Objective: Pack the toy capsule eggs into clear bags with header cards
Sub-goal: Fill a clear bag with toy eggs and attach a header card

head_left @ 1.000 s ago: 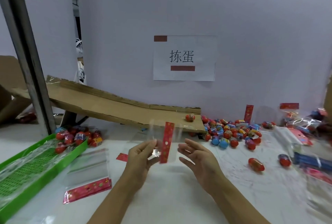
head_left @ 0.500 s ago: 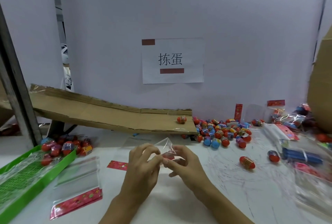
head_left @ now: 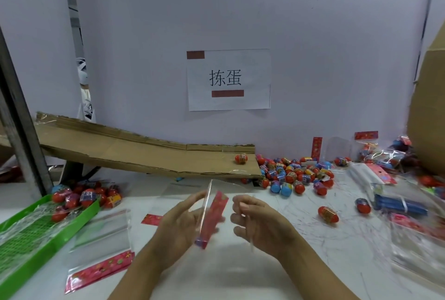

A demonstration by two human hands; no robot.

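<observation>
My left hand (head_left: pixel 179 225) grips the clear bag (head_left: pixel 212 213) by its red header card (blurred) | my right hand (head_left: pixel 258 221) beside it, fingers loosely curled, holding nothing | capsule eggs (head_left: pixel 292 172) heaped along table's (head_left: pixel 240 273) far edge.

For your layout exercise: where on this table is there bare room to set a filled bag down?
Bare table lies near the edge between the forearms, and between the right hand and the lone red egg. Crowded: the egg pile and the bag stacks at right.
</observation>
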